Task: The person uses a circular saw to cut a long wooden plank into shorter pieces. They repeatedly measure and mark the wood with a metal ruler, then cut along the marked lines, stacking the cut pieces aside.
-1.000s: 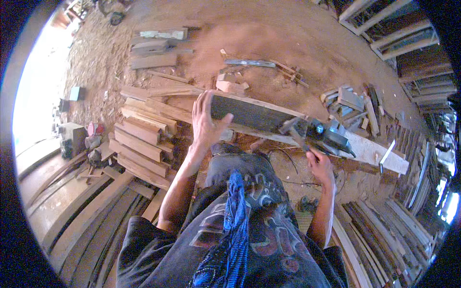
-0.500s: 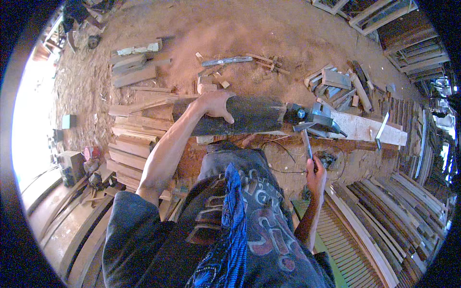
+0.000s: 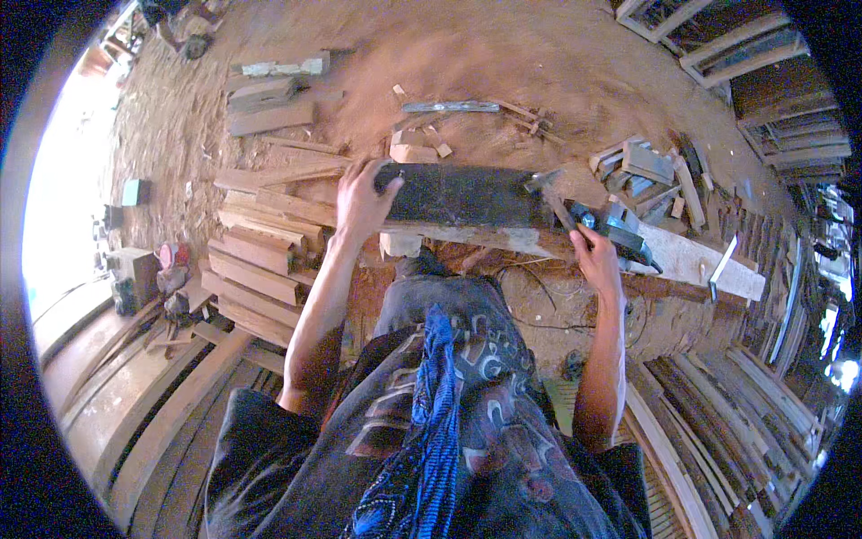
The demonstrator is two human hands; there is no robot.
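A thick dark board [image 3: 462, 193] lies crosswise in front of me on a low wooden beam [image 3: 512, 238]. My left hand [image 3: 365, 199] grips its left end, with the thumb over the top face and the other fingers partly hidden. In my right hand [image 3: 595, 256] is a hammer [image 3: 558, 208], held by the handle. The hammer's head is at the board's right end; whether it touches the wood I cannot tell. Just beyond that hand sits a dark power tool [image 3: 620, 241], which looks like an electric planer, on the pale right part of the beam.
Stacked planks [image 3: 256, 260] lie to the left, and a pile of offcuts [image 3: 648, 166] at the far right. Long boards [image 3: 718, 422] fill the lower right. A cable [image 3: 530, 292] loops over the ground below the beam. Wooden frames [image 3: 741, 54] stand at the upper right.
My left hand has shifted from the top of the dark board to its left end. My right hand has risen with the hammer, bringing its head to the board's right end.
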